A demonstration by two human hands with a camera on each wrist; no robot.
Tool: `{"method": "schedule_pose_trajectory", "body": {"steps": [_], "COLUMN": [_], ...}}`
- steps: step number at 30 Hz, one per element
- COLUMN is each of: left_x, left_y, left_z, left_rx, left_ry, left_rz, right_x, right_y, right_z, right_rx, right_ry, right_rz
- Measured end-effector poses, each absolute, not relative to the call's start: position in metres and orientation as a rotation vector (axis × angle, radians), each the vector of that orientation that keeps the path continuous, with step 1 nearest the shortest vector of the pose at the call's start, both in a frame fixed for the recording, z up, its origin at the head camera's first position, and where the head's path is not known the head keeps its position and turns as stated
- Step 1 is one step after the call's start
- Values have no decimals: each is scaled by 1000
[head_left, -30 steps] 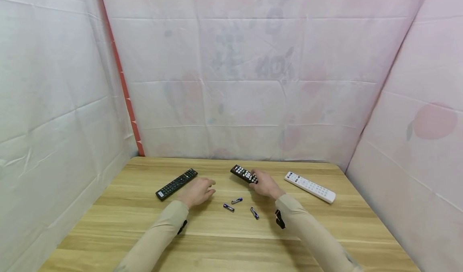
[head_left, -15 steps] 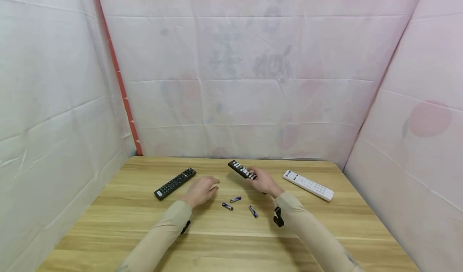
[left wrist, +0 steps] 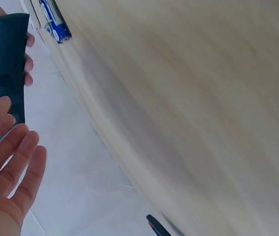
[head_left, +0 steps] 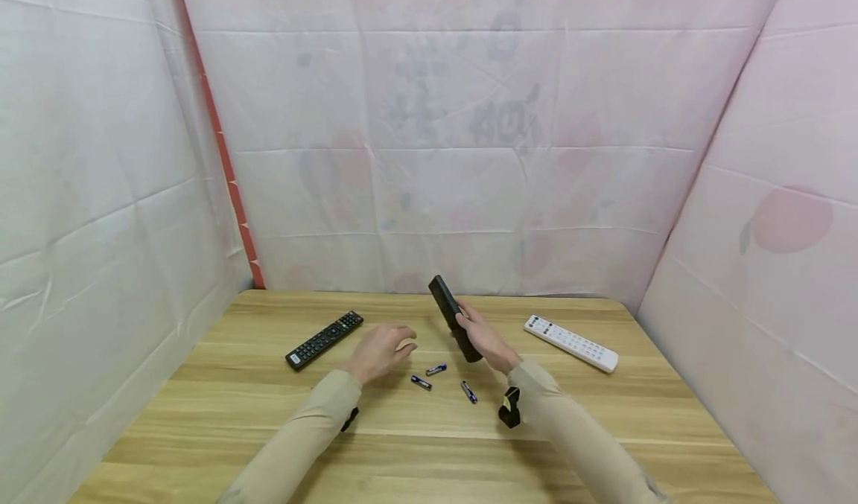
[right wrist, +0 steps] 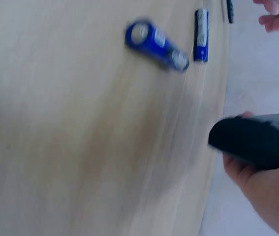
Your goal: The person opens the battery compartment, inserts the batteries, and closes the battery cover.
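My right hand (head_left: 488, 344) grips a black remote control (head_left: 444, 303) above the table, its far end raised and its button side turned away from the head camera. In the left wrist view the plain back of this remote control (left wrist: 9, 54) shows, with fingers curled round its edge. My left hand (head_left: 382, 351) holds nothing; its fingers are loosely bent beside the remote control's lower end. Below, between the hands, three blue-and-silver batteries lie on the table: one battery (head_left: 421, 383) at left, another battery (head_left: 436, 369) behind it, and a third battery (head_left: 468, 391) at right.
A second black remote control (head_left: 325, 340) lies on the wooden table (head_left: 429, 467), left of my left hand. At the right lies a white remote control (head_left: 571, 343). White sheeting (head_left: 442, 191) closes off the back and both sides.
My right hand has lifted the middle remote control off the table and turned it so its back shows and its far end points up. My left hand has moved slightly right, towards it.
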State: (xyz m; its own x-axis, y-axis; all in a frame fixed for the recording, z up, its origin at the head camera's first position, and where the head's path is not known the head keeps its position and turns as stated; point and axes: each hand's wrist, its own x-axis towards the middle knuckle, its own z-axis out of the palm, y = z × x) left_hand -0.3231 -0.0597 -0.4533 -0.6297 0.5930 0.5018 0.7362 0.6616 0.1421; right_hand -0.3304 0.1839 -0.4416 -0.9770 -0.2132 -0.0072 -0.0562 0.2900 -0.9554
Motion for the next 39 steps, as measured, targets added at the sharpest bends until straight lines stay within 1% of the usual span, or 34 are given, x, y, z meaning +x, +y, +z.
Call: {"method": "schedule_pose_trajectory", "body": {"steps": [7, 17, 29, 39], "left_x": [-316, -308, -308, -305], "left_y": [-49, -37, -28, -20], "left_z": [-447, -452, -451, -449], "left_rx": [-1124, -1227, -1182, -1129], "left_ry": [-2335, -2305, -2276, -2261], "left_rz": [-384, -394, -309, -295], "right_x": [-326, -324, -318, -318], "right_y": [173, 159, 148, 141], "right_z": [-437, -441, -432, -432], "right_rx": [-148, -225, -228, -255], "right_ry": [2144, 2080, 2121, 2155], "right_rz": [-2005, -2038, -2164, -2242]}}
